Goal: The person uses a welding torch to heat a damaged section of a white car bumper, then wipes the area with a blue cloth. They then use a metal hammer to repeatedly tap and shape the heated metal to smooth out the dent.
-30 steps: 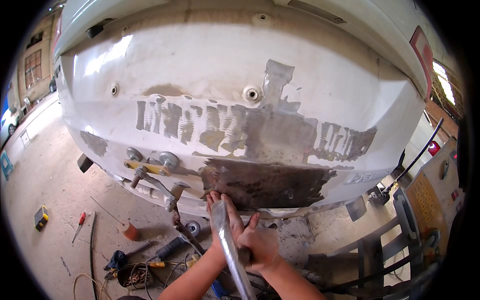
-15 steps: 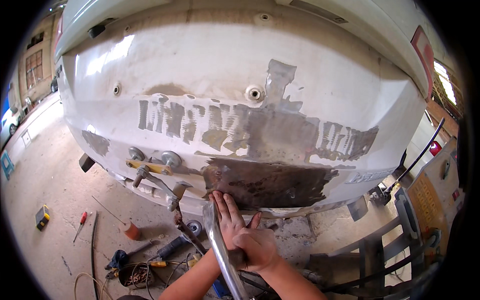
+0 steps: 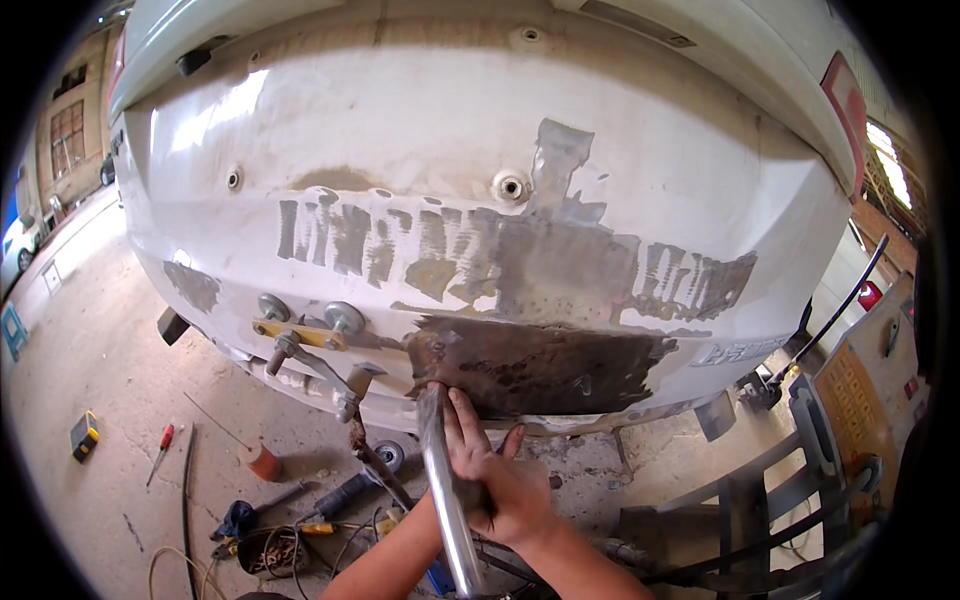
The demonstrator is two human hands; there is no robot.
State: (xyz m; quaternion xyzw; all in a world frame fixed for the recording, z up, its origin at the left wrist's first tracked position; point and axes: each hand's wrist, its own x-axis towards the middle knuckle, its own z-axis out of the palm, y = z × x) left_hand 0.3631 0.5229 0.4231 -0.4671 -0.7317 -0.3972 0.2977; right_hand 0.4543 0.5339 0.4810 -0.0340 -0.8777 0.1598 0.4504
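Observation:
A white vehicle's rear panel fills the upper view, with ground-down grey patches and a dark bare-metal area low at the centre. My left hand has its fingers stretched against the lower left part of that dark area. Crossing partly in front of it, my right hand is closed around a hammer-like tool with a long shiny metal head. The tool's upper end lies over the left fingertips, near the panel's lower edge; whether it touches the metal I cannot tell. Most of its grip is hidden by the right hand.
Left of the dark area, a puller bracket with round pads sits against the panel. An angle grinder, cables, a red screwdriver and a yellow-black device lie on the floor. A wheeled machine stands right.
The metal tool in my right hand has tipped up and slightly right, its upper end now nearer the panel and covering part of my left fingers. My left hand stays at the panel.

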